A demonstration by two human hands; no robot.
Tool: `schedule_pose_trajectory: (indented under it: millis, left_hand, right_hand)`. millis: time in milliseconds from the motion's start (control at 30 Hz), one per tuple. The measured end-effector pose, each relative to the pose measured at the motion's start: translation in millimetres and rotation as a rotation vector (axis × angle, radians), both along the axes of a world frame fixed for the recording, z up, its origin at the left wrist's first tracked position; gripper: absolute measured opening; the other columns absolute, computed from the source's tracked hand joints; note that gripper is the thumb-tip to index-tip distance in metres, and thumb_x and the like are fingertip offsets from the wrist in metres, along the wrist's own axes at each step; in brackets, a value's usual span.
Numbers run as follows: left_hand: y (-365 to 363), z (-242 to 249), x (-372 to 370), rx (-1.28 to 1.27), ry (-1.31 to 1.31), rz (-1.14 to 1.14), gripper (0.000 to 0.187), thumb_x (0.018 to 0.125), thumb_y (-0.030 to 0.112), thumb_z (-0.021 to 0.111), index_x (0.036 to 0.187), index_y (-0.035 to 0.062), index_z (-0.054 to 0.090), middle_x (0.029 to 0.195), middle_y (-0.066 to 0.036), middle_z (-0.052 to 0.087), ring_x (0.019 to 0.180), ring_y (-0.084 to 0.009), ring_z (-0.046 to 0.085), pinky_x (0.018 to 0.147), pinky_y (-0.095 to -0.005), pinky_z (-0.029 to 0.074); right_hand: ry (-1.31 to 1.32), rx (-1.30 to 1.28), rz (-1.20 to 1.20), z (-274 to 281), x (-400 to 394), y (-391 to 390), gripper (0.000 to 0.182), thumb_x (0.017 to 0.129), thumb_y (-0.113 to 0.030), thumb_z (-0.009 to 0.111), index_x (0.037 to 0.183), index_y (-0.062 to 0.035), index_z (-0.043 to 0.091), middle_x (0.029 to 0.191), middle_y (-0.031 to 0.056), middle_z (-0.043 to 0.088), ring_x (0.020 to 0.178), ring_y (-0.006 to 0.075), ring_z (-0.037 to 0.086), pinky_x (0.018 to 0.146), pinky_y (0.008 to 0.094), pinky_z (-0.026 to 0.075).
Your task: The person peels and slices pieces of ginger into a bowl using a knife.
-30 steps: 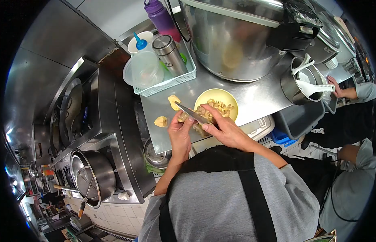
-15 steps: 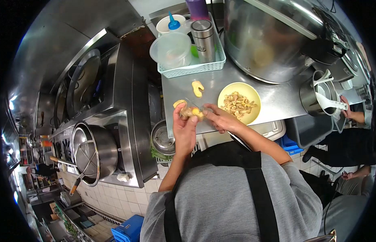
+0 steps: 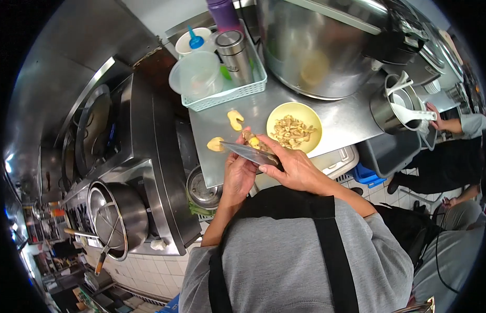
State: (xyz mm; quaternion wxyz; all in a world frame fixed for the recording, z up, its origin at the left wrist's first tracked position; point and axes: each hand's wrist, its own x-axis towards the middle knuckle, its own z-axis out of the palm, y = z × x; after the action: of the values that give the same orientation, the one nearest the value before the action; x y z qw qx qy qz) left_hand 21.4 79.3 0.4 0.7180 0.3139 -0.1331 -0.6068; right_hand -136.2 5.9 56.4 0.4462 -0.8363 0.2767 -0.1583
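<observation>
My left hand (image 3: 239, 177) is closed around a knobbly piece of ginger (image 3: 252, 139), partly brown and partly yellow where cut. In my right hand (image 3: 296, 167) is a knife (image 3: 248, 152), its blade lying across in front of the ginger and pointing left. The handle is mostly hidden by my fingers. On the steel counter (image 3: 338, 125) lie two peeled yellow pieces, a forked piece of ginger (image 3: 235, 120) and a rounded piece of ginger (image 3: 215, 144). Right of my hands stands a pale yellow bowl (image 3: 314, 121) with many small brownish ginger pieces (image 3: 292, 131).
A light-blue basket (image 3: 230, 97) holds a steel flask (image 3: 235, 57), a purple bottle and tubs. Behind the bowl stands a large steel pot (image 3: 311, 52). At right, another person's hand (image 3: 436, 117) is near a steel container (image 3: 385, 108) with white ladles. Stove at left.
The knife has turned and its blade now crosses in front of the ginger. A rounded ginger piece near my left fingers now shows on the counter. The camera view has shifted.
</observation>
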Motion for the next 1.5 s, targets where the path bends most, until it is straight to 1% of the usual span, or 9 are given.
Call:
schedule_pose_trajectory:
  millis: [233, 367, 600, 633, 867, 1067, 1267, 1367, 1500]
  left_hand:
    - [-17.8, 4.3, -25.8, -0.004, 0.007, -0.082, 0.051, 0.093, 0.008, 0.051, 0.141, 0.0070, 0.033, 0.127, -0.003, 0.051, 0.105, -0.0136, 0.056, 0.089, -0.0300, 0.049]
    - [-21.4, 2.9, -38.1, -0.071, -0.016, -0.218, 0.052, 0.094, 0.007, 0.049, 0.142, 0.0050, 0.030, 0.123, -0.006, 0.052, 0.102, -0.0131, 0.056, 0.087, -0.0275, 0.049]
    - [-26.9, 2.1, -27.4, 0.009, -0.018, -0.149, 0.047, 0.093, 0.004, 0.049, 0.138, 0.0016, 0.037, 0.122, -0.007, 0.054, 0.098, -0.0132, 0.057, 0.085, -0.0277, 0.049]
    - [-28.5, 6.0, -29.9, 0.027, -0.031, -0.132, 0.046, 0.093, 0.004, 0.049, 0.137, 0.0013, 0.038, 0.123, -0.007, 0.054, 0.098, -0.0126, 0.057, 0.085, -0.0278, 0.048]
    - [-28.2, 4.9, -32.4, 0.023, -0.145, -0.132, 0.049, 0.092, 0.005, 0.053, 0.138, -0.0007, 0.038, 0.128, -0.005, 0.052, 0.103, -0.0109, 0.055, 0.087, -0.0269, 0.044]
    - [-26.6, 8.6, -38.0, 0.047, -0.215, -0.079, 0.041, 0.091, 0.002, 0.051, 0.132, -0.0023, 0.045, 0.127, -0.008, 0.054, 0.108, -0.0151, 0.056, 0.096, -0.0315, 0.042]
    - [-22.5, -3.6, -27.5, 0.019, -0.191, -0.194, 0.034, 0.091, 0.005, 0.053, 0.124, 0.0002, 0.053, 0.111, -0.006, 0.062, 0.098, -0.0143, 0.059, 0.089, -0.0298, 0.045]
    - [-20.7, 7.3, -39.4, 0.061, -0.197, -0.204, 0.032, 0.091, 0.005, 0.053, 0.123, -0.0006, 0.053, 0.111, -0.007, 0.062, 0.094, -0.0141, 0.059, 0.084, -0.0289, 0.047]
    - [-21.5, 7.5, -33.1, 0.049, -0.171, -0.225, 0.040, 0.092, 0.007, 0.053, 0.131, -0.0004, 0.046, 0.115, -0.005, 0.059, 0.095, -0.0101, 0.056, 0.080, -0.0268, 0.046]
  right_hand:
    - [-0.042, -0.102, -0.151, -11.3, -20.4, -4.6, 0.054, 0.088, -0.037, 0.058, 0.129, -0.0090, 0.037, 0.082, 0.0230, 0.063, 0.077, 0.0422, 0.062, 0.067, 0.0466, 0.048]
    - [-0.132, 0.164, -0.276, -19.2, -28.0, -27.7, 0.044, 0.088, -0.037, 0.058, 0.117, -0.0084, 0.041, 0.079, 0.0215, 0.062, 0.076, 0.0385, 0.064, 0.066, 0.0419, 0.048]
    - [-0.081, 0.007, -0.129, -23.3, -43.6, -38.5, 0.057, 0.089, -0.038, 0.056, 0.134, -0.0088, 0.036, 0.101, 0.0226, 0.063, 0.092, 0.0413, 0.061, 0.081, 0.0432, 0.047]
    - [-0.085, -0.025, -0.087, -19.0, -42.2, -35.9, 0.064, 0.089, -0.041, 0.054, 0.140, -0.0090, 0.030, 0.103, 0.0281, 0.061, 0.094, 0.0445, 0.059, 0.084, 0.0467, 0.046]
    - [0.019, -0.019, -0.035, -15.6, -40.7, -38.2, 0.071, 0.088, -0.046, 0.054, 0.143, -0.0101, 0.026, 0.106, 0.0321, 0.058, 0.099, 0.0470, 0.057, 0.087, 0.0468, 0.045]
    - [-0.099, 0.001, -0.036, -20.0, -36.5, -40.9, 0.063, 0.087, -0.041, 0.057, 0.135, -0.0090, 0.032, 0.094, 0.0300, 0.062, 0.089, 0.0453, 0.061, 0.079, 0.0478, 0.047]
    - [-0.053, -0.032, -0.076, -18.9, -30.6, -39.6, 0.048, 0.088, -0.037, 0.057, 0.123, -0.0091, 0.040, 0.086, 0.0237, 0.064, 0.080, 0.0428, 0.063, 0.072, 0.0471, 0.048]
    - [-0.131, 0.206, -0.111, -39.0, -29.3, -53.7, 0.045, 0.089, -0.038, 0.056, 0.120, -0.0091, 0.042, 0.089, 0.0227, 0.063, 0.081, 0.0401, 0.063, 0.074, 0.0450, 0.047]
    - [-0.167, 0.198, -0.054, -32.8, -34.4, -60.0, 0.046, 0.090, -0.040, 0.054, 0.122, -0.0083, 0.041, 0.104, 0.0227, 0.061, 0.095, 0.0395, 0.060, 0.085, 0.0441, 0.044]
